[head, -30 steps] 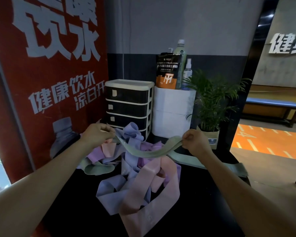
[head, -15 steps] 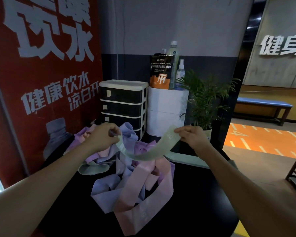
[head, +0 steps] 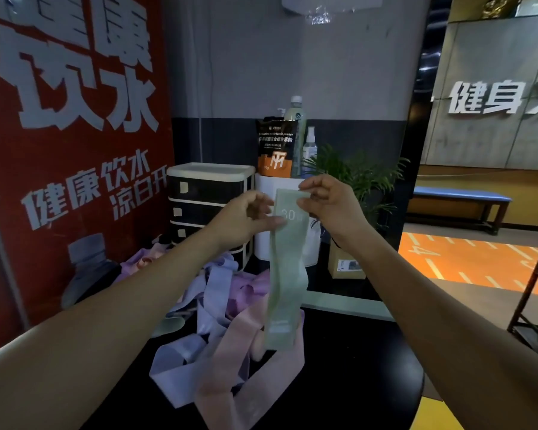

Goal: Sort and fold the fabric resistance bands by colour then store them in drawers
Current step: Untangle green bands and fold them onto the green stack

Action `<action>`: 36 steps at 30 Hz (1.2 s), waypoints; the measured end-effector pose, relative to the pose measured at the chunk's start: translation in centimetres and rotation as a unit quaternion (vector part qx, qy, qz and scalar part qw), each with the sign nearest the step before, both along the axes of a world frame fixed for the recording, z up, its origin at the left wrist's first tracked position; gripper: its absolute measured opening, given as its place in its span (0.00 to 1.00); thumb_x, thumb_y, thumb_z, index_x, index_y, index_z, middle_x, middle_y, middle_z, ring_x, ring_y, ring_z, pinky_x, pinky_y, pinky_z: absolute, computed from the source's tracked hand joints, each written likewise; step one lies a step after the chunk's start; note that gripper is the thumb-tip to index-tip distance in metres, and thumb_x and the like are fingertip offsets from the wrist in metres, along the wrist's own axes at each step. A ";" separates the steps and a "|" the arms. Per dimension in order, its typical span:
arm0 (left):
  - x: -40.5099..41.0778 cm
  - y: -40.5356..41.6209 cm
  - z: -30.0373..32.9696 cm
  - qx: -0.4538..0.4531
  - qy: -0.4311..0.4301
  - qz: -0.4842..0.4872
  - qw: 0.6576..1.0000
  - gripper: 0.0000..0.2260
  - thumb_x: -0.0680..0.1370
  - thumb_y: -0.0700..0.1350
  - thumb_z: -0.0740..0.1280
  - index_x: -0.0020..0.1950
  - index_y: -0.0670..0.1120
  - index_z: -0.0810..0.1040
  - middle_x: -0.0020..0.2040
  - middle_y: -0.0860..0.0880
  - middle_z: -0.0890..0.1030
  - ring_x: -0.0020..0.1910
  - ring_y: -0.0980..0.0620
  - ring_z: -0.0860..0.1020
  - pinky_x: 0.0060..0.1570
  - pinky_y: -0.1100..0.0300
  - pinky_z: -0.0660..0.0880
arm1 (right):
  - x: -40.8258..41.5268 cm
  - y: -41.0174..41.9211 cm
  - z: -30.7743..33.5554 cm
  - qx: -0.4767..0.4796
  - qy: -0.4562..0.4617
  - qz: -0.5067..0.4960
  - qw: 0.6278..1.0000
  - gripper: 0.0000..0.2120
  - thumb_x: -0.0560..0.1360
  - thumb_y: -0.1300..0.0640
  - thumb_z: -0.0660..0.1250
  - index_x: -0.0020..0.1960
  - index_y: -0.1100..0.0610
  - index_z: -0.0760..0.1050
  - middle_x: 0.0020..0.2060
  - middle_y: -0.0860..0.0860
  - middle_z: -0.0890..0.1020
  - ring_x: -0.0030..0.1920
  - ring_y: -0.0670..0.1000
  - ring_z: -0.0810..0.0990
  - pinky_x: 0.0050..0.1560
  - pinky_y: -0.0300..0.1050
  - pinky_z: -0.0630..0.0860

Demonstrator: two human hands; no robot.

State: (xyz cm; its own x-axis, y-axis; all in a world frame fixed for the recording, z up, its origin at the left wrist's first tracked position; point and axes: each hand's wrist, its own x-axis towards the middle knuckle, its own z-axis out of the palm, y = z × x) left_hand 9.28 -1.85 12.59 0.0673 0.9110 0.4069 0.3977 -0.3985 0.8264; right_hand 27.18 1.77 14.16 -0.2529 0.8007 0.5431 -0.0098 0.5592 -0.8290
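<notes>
Above the table [head: 339,383], green band [head: 288,274] hanging, top pinched in right hand [head: 326,200] grip, left hand [head: 246,217] pinching its edge

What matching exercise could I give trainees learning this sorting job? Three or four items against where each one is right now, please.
Items:
1. green band
2. pink band
3. drawer unit
4. powder pouch

Places:
A. on top of the white cabinet
B. lying at the front of the black table
C. hanging from both hands
D. at the back of the table, by the red wall

Pairs: 1-C, 2-B, 3-D, 4-A
</notes>
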 end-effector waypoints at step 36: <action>5.9 11.3 -8.5 -0.173 -0.421 0.136 0.880 0.08 0.76 0.35 0.62 0.40 0.47 0.69 0.37 0.49 0.75 0.33 0.54 0.73 0.32 0.62 0.75 | 16.0 7.0 -15.8 -0.312 -0.170 -0.176 0.918 0.08 0.77 0.60 0.64 0.40 0.59 0.73 0.34 0.54 0.72 0.34 0.50 0.70 0.33 0.43 0.70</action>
